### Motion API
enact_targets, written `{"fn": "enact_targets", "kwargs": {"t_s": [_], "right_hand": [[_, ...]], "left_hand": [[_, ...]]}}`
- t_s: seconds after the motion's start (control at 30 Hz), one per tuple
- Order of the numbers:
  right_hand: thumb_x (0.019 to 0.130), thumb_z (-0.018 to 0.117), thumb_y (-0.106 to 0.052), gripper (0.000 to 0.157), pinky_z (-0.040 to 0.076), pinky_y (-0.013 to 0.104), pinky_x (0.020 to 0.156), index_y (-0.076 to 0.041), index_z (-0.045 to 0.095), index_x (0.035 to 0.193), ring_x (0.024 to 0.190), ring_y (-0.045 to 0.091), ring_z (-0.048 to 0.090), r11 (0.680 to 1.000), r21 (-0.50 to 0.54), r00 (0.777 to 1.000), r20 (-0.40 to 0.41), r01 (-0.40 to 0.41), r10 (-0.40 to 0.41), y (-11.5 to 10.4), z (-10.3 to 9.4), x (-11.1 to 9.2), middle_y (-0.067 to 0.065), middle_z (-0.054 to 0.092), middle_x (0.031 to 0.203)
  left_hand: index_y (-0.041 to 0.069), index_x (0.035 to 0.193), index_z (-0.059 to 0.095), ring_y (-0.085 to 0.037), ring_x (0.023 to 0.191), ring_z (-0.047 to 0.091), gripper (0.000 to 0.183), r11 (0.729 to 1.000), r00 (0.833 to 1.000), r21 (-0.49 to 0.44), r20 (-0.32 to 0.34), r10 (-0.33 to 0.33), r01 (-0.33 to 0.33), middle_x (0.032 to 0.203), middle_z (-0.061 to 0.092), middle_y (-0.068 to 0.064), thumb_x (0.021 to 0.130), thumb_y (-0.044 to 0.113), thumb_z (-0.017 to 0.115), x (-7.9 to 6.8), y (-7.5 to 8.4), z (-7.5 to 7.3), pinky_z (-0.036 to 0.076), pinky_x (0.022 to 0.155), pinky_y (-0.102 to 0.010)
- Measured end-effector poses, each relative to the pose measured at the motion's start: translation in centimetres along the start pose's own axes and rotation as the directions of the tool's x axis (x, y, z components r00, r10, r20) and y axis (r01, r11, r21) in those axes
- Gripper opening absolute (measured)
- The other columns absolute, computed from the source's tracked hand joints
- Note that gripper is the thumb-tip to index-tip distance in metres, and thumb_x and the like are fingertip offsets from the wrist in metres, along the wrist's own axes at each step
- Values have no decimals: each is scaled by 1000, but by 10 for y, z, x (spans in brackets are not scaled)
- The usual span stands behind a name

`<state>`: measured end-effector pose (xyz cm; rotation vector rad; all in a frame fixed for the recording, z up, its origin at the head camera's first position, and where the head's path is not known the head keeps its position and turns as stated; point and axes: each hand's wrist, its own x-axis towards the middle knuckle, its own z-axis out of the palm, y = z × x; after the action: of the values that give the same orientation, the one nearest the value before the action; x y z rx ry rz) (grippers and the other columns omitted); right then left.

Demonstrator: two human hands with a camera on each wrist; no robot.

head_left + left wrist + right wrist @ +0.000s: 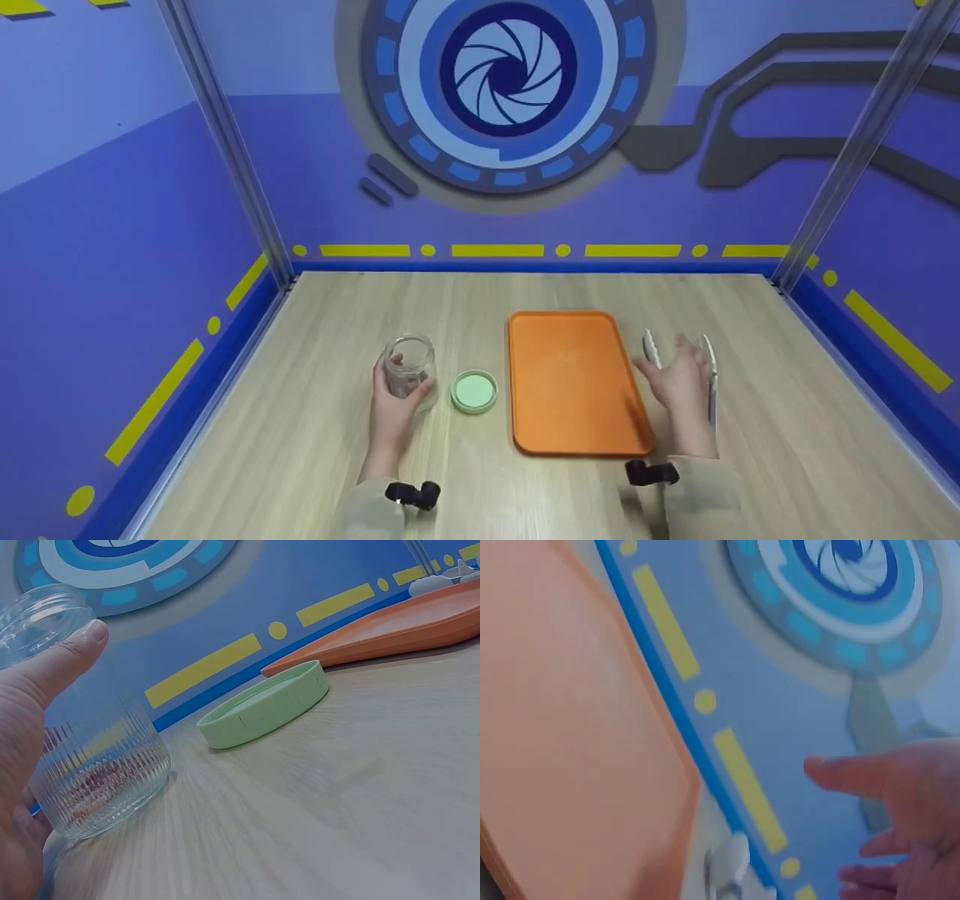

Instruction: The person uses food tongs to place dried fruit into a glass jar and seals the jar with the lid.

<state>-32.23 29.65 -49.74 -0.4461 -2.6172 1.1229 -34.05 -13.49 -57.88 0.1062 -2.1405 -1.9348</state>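
Observation:
My left hand [391,420] grips a clear glass jar [410,354] around its side, thumb toward the right. In the left wrist view the ribbed jar [112,772] stands on the table with its mouth uncovered. Just right of it lies a round light-green lid [474,391]. My right hand [681,382] is above a pair of tongs [712,375] with white tips, fingers spread and thumb apart. Part of the tongs is hidden beneath this hand. In the right wrist view one white tip [731,859] shows below the thumb, with nothing in the hand.
An orange rectangular tray [574,382] lies between the lid and the right hand. The wooden table [480,499] is bounded by blue-purple panels [315,187] at the back and sides, with metal posts in the corners.

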Motion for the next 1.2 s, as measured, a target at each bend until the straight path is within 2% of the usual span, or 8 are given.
{"fn": "enact_targets", "kwargs": {"t_s": [0.17, 0.27, 0.33, 0.53, 0.63, 0.87, 0.97, 1.2], "right_hand": [[90, 78, -14, 78, 41, 62, 115, 15, 37, 149, 134, 53, 45, 962, 198, 979, 32, 191, -201, -28, 37, -8, 38, 48, 143], [88, 80, -10, 75, 44, 61, 114, 14, 40, 148, 132, 50, 50, 931, 259, 958, 53, 258, -280, -41, 59, -16, 35, 52, 142], [88, 81, -11, 75, 44, 62, 112, 12, 42, 147, 131, 48, 51, 915, 277, 945, 63, 293, -322, -49, 72, -24, 32, 54, 141], [85, 85, -17, 81, 45, 63, 111, 9, 42, 148, 131, 44, 52, 877, 313, 874, 209, 365, -438, -73, 110, -48, 27, 55, 142], [82, 87, -15, 83, 46, 62, 110, 8, 43, 148, 130, 43, 53, 874, 325, 847, 277, 362, -454, -83, 127, -54, 26, 56, 141], [74, 94, -21, 93, 48, 57, 112, 10, 43, 146, 131, 43, 54, 892, 171, 800, 394, 419, -452, -100, 158, -61, 28, 54, 142], [72, 95, -28, 98, 48, 55, 112, 11, 44, 146, 132, 44, 53, 891, 64, 803, 408, 450, -435, -105, 169, -62, 30, 54, 142], [66, 96, -42, 102, 51, 57, 103, 13, 51, 139, 123, 43, 54, 852, -119, 803, 421, 510, -422, -109, 187, -62, 27, 58, 130]], "left_hand": [[24, 159, 29, -34, 154, 33, 95, 1000, 1000, -4, 1, 5, -5, 163, 40, -7, 83, 33, 87, 0, 1, 2, 22, 131, -54], [25, 159, 29, -33, 155, 33, 96, 1000, 1000, -8, 1, 5, -5, 163, 40, -7, 83, 32, 87, -1, 1, 2, 23, 131, -53], [24, 159, 29, -34, 155, 34, 95, 1000, 1000, -2, 2, 1, -1, 163, 40, -8, 83, 33, 87, -1, 1, 2, 23, 130, -53], [21, 158, 31, -34, 154, 35, 94, 1000, 1000, -6, -1, -2, 2, 163, 40, -8, 83, 33, 87, 0, 0, 1, 24, 130, -53], [21, 158, 31, -34, 153, 36, 94, 1000, 1000, -7, 0, -6, 6, 163, 40, -7, 83, 33, 87, 0, -1, 0, 24, 130, -53], [22, 158, 32, -34, 153, 36, 94, 1000, 1000, 4, -6, -1, 1, 163, 42, -6, 83, 33, 87, 0, 0, 0, 25, 130, -54], [21, 157, 33, -34, 152, 38, 92, 1000, 1000, 0, -9, 5, -5, 162, 42, -8, 83, 31, 87, 0, 1, 1, 26, 129, -53], [22, 158, 31, -36, 153, 36, 92, 1000, 1000, -10, 6, 14, -14, 163, 40, -10, 85, 29, 86, 0, 0, 1, 26, 129, -56]]}}
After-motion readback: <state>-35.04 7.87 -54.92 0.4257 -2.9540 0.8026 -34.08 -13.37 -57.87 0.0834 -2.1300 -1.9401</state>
